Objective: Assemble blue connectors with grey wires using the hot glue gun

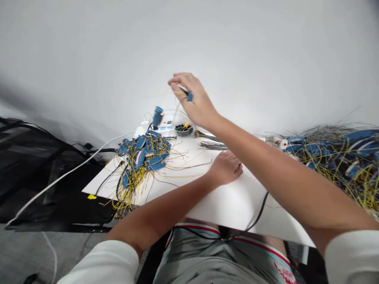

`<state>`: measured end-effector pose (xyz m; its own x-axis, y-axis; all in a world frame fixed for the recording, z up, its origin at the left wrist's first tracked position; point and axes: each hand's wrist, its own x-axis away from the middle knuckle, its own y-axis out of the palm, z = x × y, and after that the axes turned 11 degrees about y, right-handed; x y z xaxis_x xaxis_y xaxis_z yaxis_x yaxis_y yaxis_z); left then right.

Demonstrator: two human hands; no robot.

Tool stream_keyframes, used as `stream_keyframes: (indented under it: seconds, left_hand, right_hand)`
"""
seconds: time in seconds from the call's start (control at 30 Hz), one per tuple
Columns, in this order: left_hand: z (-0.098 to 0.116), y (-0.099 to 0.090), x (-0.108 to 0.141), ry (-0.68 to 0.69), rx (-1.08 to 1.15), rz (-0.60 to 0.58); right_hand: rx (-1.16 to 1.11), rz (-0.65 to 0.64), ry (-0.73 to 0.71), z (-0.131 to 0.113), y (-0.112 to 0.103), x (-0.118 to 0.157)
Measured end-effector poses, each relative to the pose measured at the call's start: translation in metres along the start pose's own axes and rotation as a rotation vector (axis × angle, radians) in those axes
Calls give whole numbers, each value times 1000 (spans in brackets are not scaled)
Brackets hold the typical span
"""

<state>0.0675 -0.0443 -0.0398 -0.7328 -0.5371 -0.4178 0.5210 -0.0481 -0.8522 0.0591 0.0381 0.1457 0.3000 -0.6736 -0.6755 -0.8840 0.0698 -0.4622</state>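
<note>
My right hand (195, 98) is raised above the back of the table, its fingers closed on thin yellow wires (178, 83). A small blue piece with a dark part (190, 96) shows against its palm; I cannot tell its kind. To the left of that hand, a blurred blue part (158, 117) appears in the air above the pile; whether a wire joins it to the hand is unclear. My left hand (226, 167) rests on the white tabletop (225, 201) with its fingers curled under. Anything inside them is hidden. Dark thin wires (211, 142) lie behind it.
Blue parts with yellow wires (145, 154) are heaped on the left, overhanging the front edge. A larger tangle (334, 154) lies on the right. At the back stand a round bowl (184, 132) of small parts and a white device (166, 128). A black cable (260, 211) crosses the front edge.
</note>
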Motion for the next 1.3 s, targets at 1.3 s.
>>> stream_keyframes:
  seconds: [1.3]
  left_hand:
    - [-50,-241,121,-775,199,430]
  right_hand:
    - [-361,213,584,97,-83,212]
